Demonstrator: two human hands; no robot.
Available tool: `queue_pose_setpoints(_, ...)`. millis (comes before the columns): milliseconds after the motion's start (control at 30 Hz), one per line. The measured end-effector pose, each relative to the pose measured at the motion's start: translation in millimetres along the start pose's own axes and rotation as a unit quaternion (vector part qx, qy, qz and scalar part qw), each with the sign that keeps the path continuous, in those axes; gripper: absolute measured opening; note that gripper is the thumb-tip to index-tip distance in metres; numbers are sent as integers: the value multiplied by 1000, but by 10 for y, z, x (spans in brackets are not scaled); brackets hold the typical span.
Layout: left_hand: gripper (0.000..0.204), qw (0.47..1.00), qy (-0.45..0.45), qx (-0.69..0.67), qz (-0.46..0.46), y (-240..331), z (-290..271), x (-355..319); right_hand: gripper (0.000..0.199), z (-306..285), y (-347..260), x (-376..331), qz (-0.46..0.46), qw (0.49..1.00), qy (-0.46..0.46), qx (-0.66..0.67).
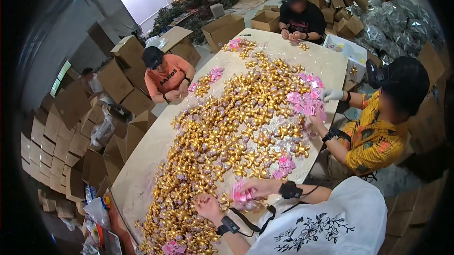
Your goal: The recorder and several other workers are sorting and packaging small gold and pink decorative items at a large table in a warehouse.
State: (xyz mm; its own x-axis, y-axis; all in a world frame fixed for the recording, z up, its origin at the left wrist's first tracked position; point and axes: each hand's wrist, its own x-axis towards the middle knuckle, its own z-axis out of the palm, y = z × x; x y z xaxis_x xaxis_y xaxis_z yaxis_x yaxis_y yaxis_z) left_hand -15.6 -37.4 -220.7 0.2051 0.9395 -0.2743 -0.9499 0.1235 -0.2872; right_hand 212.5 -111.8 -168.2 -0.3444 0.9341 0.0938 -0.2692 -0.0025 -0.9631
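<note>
My left hand (208, 207) is held over the near part of a large heap of shiny gold figures (184, 179) with rounded lobes. Its fingers are curled together, and whatever they may pinch is too small to make out. To its right, my right hand (257, 188) has its fingers closed on pink packets (241, 192), a small bunch lying at the heap's edge. More pink packets (283, 165) lie just beyond that hand. Some figures in the heap look wrapped in clear film. Another pink cluster (173, 247) sits at the near end.
Around the pale table (146, 160) three co-workers handle small items: one in orange (170, 73), one in black (302, 18), one in yellow (378, 132). A white bin (347, 54) stands at the far right corner. Cardboard boxes (52, 141) crowd the left; silvery bags (397, 23) pile up behind.
</note>
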Motion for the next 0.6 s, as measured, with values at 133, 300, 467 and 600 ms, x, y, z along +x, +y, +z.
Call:
queue_pose_setpoints(133,11,935,-30,350,43,-206,299,-318,34,82,-575,83,45,905,54,420)
queue_pose_setpoints(300,12,621,-24,781,54,-734,446,-388,33,-58,-273,241,36,957,196,211)
queue_pose_setpoints(467,12,655,-57,750,69,-1055,593,-588,21,40,-625,199,68,963,199,171)
queue_pose_setpoints(600,18,620,-109,774,70,-1139,562,-668,29,-21,-429,93,83,968,229,66)
